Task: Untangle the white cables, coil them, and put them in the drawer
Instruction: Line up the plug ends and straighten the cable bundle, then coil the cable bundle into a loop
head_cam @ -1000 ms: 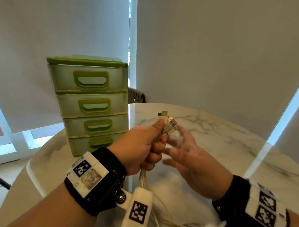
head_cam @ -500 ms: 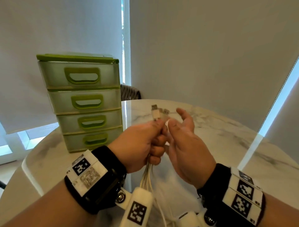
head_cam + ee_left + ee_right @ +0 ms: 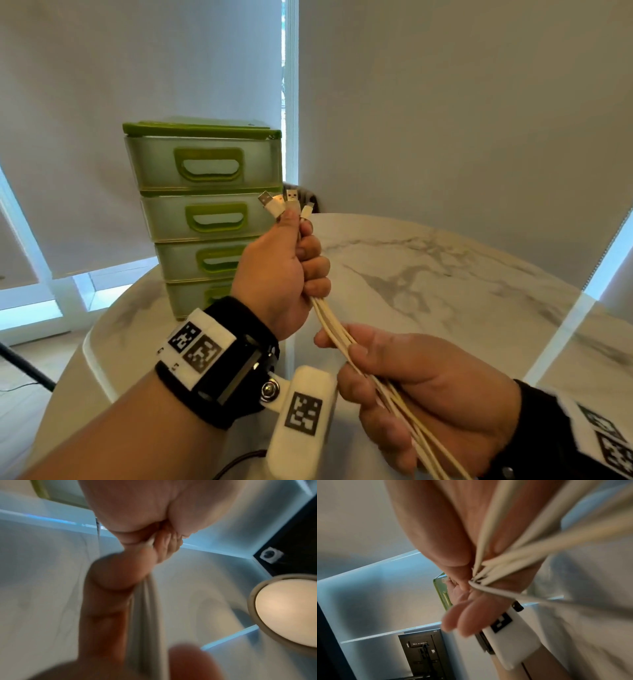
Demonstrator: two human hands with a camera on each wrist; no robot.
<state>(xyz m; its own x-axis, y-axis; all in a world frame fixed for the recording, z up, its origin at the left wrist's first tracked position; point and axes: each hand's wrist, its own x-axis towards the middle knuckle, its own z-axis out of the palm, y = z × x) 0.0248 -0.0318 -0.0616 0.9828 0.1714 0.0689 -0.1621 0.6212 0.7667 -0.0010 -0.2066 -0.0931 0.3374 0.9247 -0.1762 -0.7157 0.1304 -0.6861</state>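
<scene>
My left hand (image 3: 294,263) is raised in a fist and grips a bundle of white cables (image 3: 330,320) just under their plugs. Three plug ends (image 3: 286,204) stick up above the thumb. The strands run down and right into my right hand (image 3: 404,383), whose curled fingers close round them lower down. In the right wrist view the white cables (image 3: 505,558) fan out across the palm; in the left wrist view the cables (image 3: 145,609) hang blurred below the fist. The green drawer unit (image 3: 205,212) stands behind my left hand, all drawers closed.
The drawer unit sits at the left rear of a round white marble table (image 3: 428,274). Pale roller blinds (image 3: 445,102) hang behind the table. A dark chair back (image 3: 308,198) peeks out beside the unit. A round ceiling lamp (image 3: 288,612) shows in the left wrist view.
My left hand has lifted the plug ends higher. My right hand left the plugs, dropped down the bundle and now closes round the strands below the left fist.
</scene>
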